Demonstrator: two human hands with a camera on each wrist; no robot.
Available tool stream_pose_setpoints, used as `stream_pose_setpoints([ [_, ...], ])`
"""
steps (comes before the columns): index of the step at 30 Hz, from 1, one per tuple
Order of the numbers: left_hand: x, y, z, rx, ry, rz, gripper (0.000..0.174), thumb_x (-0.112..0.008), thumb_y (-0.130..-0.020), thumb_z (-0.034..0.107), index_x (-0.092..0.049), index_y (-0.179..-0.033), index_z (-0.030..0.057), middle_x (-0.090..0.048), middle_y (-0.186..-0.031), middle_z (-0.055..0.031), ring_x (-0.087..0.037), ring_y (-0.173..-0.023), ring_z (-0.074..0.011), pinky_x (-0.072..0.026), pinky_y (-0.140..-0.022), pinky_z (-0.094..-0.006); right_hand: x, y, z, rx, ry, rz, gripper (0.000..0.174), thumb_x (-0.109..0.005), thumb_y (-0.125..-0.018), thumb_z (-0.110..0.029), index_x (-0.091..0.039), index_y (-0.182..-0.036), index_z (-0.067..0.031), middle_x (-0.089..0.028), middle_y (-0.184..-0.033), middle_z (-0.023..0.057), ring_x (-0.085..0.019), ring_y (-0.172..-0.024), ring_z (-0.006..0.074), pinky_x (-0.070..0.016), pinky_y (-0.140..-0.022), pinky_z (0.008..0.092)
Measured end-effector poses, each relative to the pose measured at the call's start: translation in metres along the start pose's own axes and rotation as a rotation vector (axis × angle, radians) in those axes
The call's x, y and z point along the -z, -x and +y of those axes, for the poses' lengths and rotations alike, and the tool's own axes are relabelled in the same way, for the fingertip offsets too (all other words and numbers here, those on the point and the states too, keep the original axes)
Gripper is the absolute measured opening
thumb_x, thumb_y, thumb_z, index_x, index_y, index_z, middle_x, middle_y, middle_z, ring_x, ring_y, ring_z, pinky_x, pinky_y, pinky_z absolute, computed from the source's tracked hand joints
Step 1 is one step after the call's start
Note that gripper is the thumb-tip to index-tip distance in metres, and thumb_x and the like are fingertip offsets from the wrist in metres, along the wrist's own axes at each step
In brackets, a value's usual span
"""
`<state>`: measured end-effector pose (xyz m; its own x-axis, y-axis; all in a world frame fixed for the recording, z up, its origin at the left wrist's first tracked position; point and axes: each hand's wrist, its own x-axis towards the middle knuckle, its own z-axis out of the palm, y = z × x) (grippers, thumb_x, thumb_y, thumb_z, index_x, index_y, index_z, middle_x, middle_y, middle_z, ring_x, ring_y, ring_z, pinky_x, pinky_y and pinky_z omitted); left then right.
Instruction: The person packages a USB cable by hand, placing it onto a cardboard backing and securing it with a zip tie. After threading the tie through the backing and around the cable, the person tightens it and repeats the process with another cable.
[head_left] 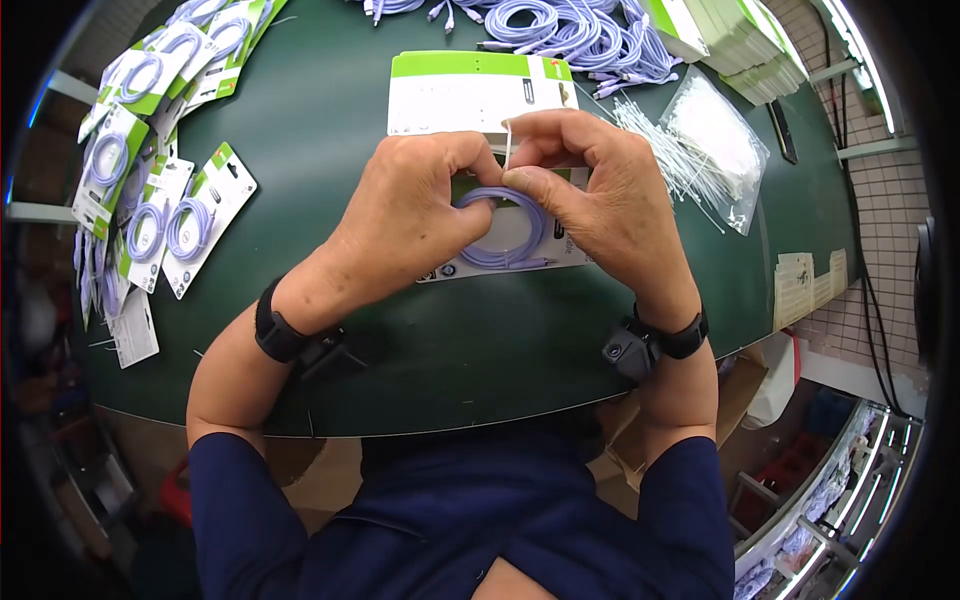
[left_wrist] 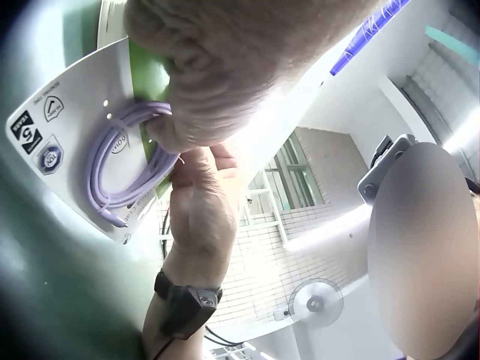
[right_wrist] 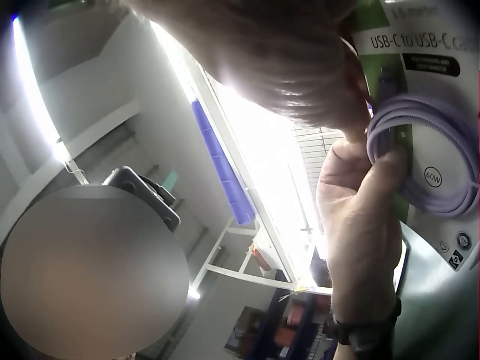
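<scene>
A light purple USB-C cable [head_left: 535, 235], wound in a coil, lies against a white and green packaging card [right_wrist: 431, 225] over the table. My left hand [head_left: 405, 200] grips the coil at its left side, its thumb [right_wrist: 384, 176] laid over the strands. Above the coil my right hand [head_left: 615, 190] pinches a thin white cable tie [head_left: 508, 148] between thumb and fingertips. The fingertips of both hands meet close together at the coil's upper edge. In the left wrist view the near hand hides part of the card and the tie.
A stack of blank-faced cards [head_left: 450, 95] lies just beyond my hands. Loose white ties [head_left: 660, 150] and a plastic bag of ties [head_left: 715, 140] are at the right. More purple cables [head_left: 570, 35] heap at the back. Carded cables [head_left: 205, 225] pile up at the left.
</scene>
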<state>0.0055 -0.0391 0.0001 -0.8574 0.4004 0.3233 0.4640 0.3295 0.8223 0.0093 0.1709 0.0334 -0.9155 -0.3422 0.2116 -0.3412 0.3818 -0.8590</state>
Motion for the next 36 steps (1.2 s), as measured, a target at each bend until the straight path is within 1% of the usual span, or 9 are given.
stream_pose_setpoints([
  [2, 0.000, 0.001, 0.000, 0.039, 0.029, 0.002, 0.015, -0.068, -0.073, -0.001, -0.068, -0.088, -0.0013, -0.069, -0.076, -0.0164, -0.063, -0.064, -0.0273, -0.0501, -0.062, -0.0377, -0.001, 0.001, 0.001, 0.029, 0.029, 0.001, 0.017, -0.077, -0.089, -0.001, -0.074, -0.106, 0.0018, -0.076, -0.096, 0.0085, -0.072, -0.086, 0.0154, -0.0580, -0.081, 0.0283],
  [5, -0.002, 0.001, -0.002, 0.015, 0.041, 0.017, 0.013, -0.067, -0.074, -0.001, -0.067, -0.087, -0.0021, -0.067, -0.074, -0.0144, -0.059, -0.062, -0.0219, -0.0485, -0.061, -0.0355, 0.000, -0.002, 0.004, 0.129, 0.124, -0.031, 0.012, -0.075, -0.090, 0.000, -0.074, -0.102, 0.0018, -0.074, -0.093, 0.0081, -0.070, -0.080, 0.0149, -0.0564, -0.074, 0.0279],
  [6, -0.002, 0.001, -0.002, 0.016, 0.042, 0.018, 0.013, -0.067, -0.074, -0.001, -0.067, -0.087, -0.0021, -0.067, -0.074, -0.0144, -0.059, -0.062, -0.0219, -0.0485, -0.061, -0.0355, 0.000, -0.003, 0.006, 0.129, 0.124, -0.033, 0.012, -0.075, -0.090, 0.000, -0.074, -0.102, 0.0018, -0.074, -0.093, 0.0081, -0.070, -0.080, 0.0149, -0.0564, -0.074, 0.0279],
  [9, -0.002, 0.000, -0.002, 0.023, 0.034, 0.015, 0.013, -0.067, -0.075, -0.001, -0.067, -0.088, -0.0015, -0.066, -0.074, -0.0129, -0.057, -0.062, -0.0196, -0.0476, -0.061, -0.0348, -0.004, -0.005, 0.013, 0.222, 0.155, 0.018, 0.008, -0.075, -0.091, -0.001, -0.071, -0.097, 0.0014, -0.072, -0.089, 0.0075, -0.067, -0.075, 0.0156, -0.0541, -0.069, 0.0283],
  [18, 0.000, 0.001, -0.001, 0.046, 0.018, -0.029, 0.015, -0.067, -0.076, 0.000, -0.068, -0.091, -0.0013, -0.066, -0.074, -0.0128, -0.057, -0.063, -0.0199, -0.0477, -0.061, -0.0352, -0.018, -0.005, 0.019, 0.350, 0.316, 0.185, 0.009, -0.075, -0.092, -0.001, -0.066, -0.094, 0.0000, -0.070, -0.088, 0.0079, -0.068, -0.074, 0.0184, -0.0536, -0.064, 0.0297],
  [21, -0.002, 0.002, -0.002, 0.025, 0.055, -0.016, 0.015, -0.067, -0.076, 0.000, -0.068, -0.091, -0.0013, -0.066, -0.075, -0.0128, -0.057, -0.063, -0.0208, -0.0479, -0.062, -0.0355, -0.023, -0.008, 0.022, 0.402, 0.321, 0.279, 0.009, -0.073, -0.092, -0.005, -0.064, -0.094, -0.0040, -0.069, -0.088, 0.0095, -0.070, -0.071, 0.0305, -0.0544, -0.059, 0.0377],
  [25, -0.003, 0.001, -0.004, -0.004, 0.050, -0.022, 0.016, -0.067, -0.076, 0.000, -0.068, -0.091, -0.0013, -0.066, -0.075, -0.0130, -0.058, -0.063, -0.0217, -0.0486, -0.063, -0.0358, -0.024, -0.010, 0.025, 0.472, 0.400, 0.309, 0.009, -0.073, -0.092, -0.005, -0.064, -0.095, -0.0048, -0.069, -0.088, 0.0094, -0.071, -0.069, 0.0304, -0.0550, -0.058, 0.0382],
  [34, -0.003, 0.002, -0.003, 0.037, 0.063, -0.041, 0.016, -0.067, -0.075, 0.000, -0.067, -0.092, -0.0014, -0.068, -0.079, -0.0148, -0.063, -0.068, -0.0244, -0.0509, -0.065, -0.0371, -0.025, -0.010, 0.024, 0.458, 0.456, 0.340, 0.010, -0.073, -0.093, -0.006, -0.063, -0.096, -0.0055, -0.069, -0.087, 0.0090, -0.071, -0.069, 0.0305, -0.0550, -0.057, 0.0385],
  [36, -0.003, 0.002, -0.001, 0.035, 0.072, -0.046, 0.016, -0.067, -0.076, 0.000, -0.067, -0.092, -0.0014, -0.070, -0.080, -0.0153, -0.065, -0.070, -0.0254, -0.0523, -0.067, -0.0373, -0.023, -0.007, 0.021, 0.395, 0.448, 0.291, 0.011, -0.073, -0.093, -0.002, -0.063, -0.096, -0.0035, -0.071, -0.089, 0.0086, -0.072, -0.073, 0.0234, -0.0555, -0.061, 0.0335],
])
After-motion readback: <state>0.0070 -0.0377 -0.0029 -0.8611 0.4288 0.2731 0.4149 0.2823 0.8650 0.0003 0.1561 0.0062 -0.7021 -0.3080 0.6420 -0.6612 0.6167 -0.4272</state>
